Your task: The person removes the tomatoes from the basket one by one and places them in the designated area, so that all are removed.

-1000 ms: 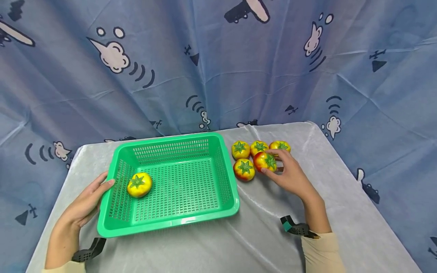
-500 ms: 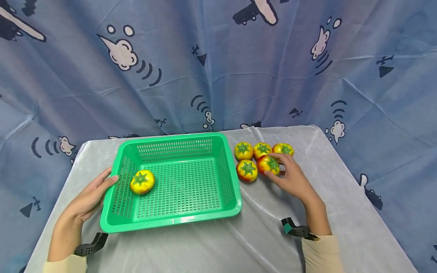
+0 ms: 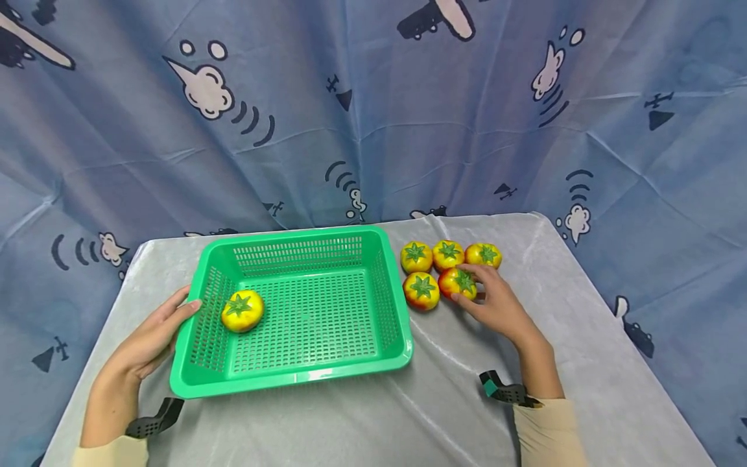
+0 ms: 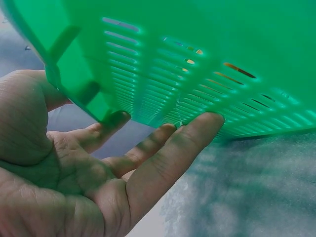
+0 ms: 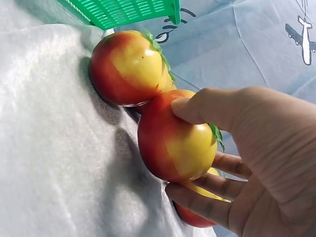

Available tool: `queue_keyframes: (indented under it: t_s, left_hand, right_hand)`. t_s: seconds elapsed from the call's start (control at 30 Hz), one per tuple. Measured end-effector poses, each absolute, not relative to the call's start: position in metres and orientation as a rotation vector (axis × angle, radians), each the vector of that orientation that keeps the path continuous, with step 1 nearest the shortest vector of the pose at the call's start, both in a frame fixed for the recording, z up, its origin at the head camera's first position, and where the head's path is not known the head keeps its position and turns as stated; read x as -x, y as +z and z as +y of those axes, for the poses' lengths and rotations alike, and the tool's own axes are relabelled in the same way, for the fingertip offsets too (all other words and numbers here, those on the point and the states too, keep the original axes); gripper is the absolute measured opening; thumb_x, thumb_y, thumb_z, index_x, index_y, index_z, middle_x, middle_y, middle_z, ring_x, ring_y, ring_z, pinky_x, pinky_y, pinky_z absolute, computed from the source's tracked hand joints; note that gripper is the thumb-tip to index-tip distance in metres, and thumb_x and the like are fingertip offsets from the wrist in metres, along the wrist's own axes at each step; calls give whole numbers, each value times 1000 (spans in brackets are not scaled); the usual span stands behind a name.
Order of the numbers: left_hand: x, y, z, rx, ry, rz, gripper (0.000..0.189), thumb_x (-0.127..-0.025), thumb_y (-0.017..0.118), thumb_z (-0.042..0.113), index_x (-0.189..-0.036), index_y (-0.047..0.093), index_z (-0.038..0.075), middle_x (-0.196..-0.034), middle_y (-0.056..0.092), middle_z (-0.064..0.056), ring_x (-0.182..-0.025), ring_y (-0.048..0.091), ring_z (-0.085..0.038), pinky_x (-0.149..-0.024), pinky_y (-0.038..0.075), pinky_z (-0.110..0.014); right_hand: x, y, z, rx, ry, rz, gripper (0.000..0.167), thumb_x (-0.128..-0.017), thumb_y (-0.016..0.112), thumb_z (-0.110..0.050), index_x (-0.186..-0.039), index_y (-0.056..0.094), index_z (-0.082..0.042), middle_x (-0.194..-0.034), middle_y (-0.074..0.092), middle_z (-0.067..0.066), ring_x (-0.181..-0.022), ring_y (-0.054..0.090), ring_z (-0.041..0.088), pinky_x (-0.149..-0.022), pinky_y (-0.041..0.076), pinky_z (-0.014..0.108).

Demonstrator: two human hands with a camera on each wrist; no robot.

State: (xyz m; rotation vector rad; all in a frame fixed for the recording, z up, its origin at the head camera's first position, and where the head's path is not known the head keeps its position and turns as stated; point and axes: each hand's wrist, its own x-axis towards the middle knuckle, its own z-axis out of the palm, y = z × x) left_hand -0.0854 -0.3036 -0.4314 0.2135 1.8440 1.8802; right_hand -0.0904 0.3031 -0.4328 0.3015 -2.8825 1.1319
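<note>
My left hand (image 3: 153,340) grips the left rim of a green perforated plastic basket (image 3: 292,377). Its thumb is over the rim and its fingers lie against the outer wall, as the left wrist view shows. Inside the basket, toward the left, sits one yellow tomato (image 3: 242,311) with a green star-shaped top. Right of the basket, my right hand (image 3: 498,305) holds a red-and-yellow tomato (image 5: 173,140) between thumb and fingers, low at the cloth. Beside it on the left is another tomato (image 3: 421,291). Behind stand a left (image 3: 416,257), a middle (image 3: 448,255) and a right tomato (image 3: 483,255).
A silvery-grey cloth (image 3: 327,428) covers the table. Along its back edge hangs a blue curtain (image 3: 373,130) printed with planes and clouds. The basket takes up the left-centre of the table, close to the tomatoes.
The head view has shifted slightly. The tomato in my right hand has moved a little down and toward me relative to its neighbours. My left hand stays on the basket.
</note>
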Motion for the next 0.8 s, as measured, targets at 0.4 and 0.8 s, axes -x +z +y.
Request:
queue_keyframes:
  t_s: [0.4, 0.8]
  left_hand:
    - [85, -431, -302, -195, 1864, 1879, 68, -118, 36, 27, -170, -4, 8, -123, 73, 12, -108, 77, -17, -85, 67, -40]
    - [85, -431, -300, -185, 1858, 1882, 71, -118, 37, 28, -169, -7, 5, -123, 72, 12, -108, 77, -16, -86, 67, -40]
  right_hand:
    - [90, -437, 304, -326, 1091, -2924, 55, -98, 76, -12, -148, 54, -1, -148, 50, 28, -133, 54, 46, -101, 58, 62]
    - [89, -437, 309, -293, 1089, -2998, 66, -98, 79, -22, -153, 49, -2, -145, 50, 30, -122, 63, 48, -98, 61, 59]
